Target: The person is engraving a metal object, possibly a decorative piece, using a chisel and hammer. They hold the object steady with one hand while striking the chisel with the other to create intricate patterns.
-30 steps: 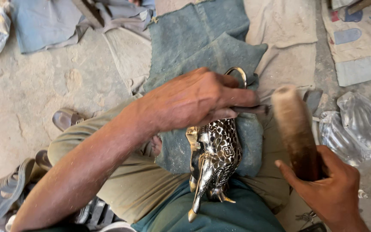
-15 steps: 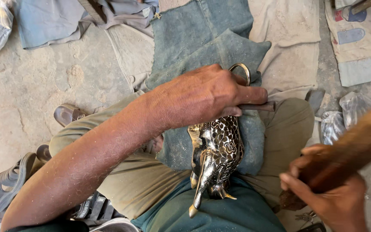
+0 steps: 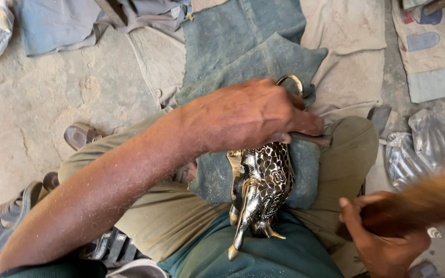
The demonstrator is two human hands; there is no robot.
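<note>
A shiny metal figurine [image 3: 260, 191] with black engraved patterns lies on a blue-grey cloth [image 3: 248, 56] across my lap. My left hand [image 3: 245, 116] presses down over its upper part and grips a thin metal punch [image 3: 312, 139] that points to the right. A curved brass loop [image 3: 292, 81] of the figurine sticks out behind my knuckles. At the lower right my right hand [image 3: 382, 239] is closed on a wooden mallet [image 3: 428, 198], which is blurred by motion and tilted to the right.
Sandals [image 3: 6, 219] lie at the lower left on the dusty floor. A crumpled clear plastic bottle [image 3: 426, 146] sits to the right. Cloths and a patterned mat [image 3: 433, 46] cover the ground farther back.
The mallet has swung from upright to low and tilted out to the right. My left hand has stayed on the figurine and punch.
</note>
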